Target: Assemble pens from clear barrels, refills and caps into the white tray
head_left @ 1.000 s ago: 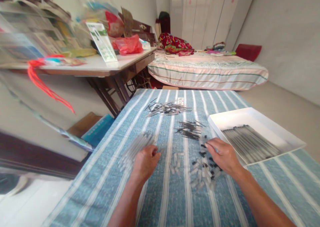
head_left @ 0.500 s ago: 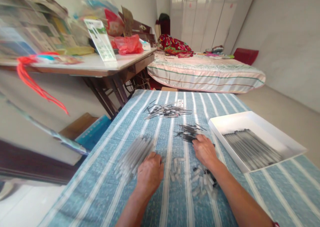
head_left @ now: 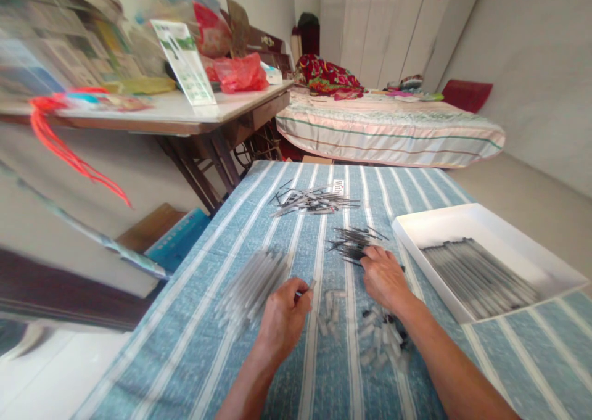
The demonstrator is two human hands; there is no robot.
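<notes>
While gripping — left hand [head_left: 283, 312], tube [head_left: 309, 286]

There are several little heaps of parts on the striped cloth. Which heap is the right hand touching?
The right hand rests on the heap of thin dark rods mid-table. The greyer heap lies farther away, untouched; the clear tubes lie by the left hand.

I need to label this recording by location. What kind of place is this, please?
Most likely a bedroom at home used for piecework: a bed with striped bedding stands behind the striped table, where the hands sort small pen-like parts beside a white tray.
</notes>
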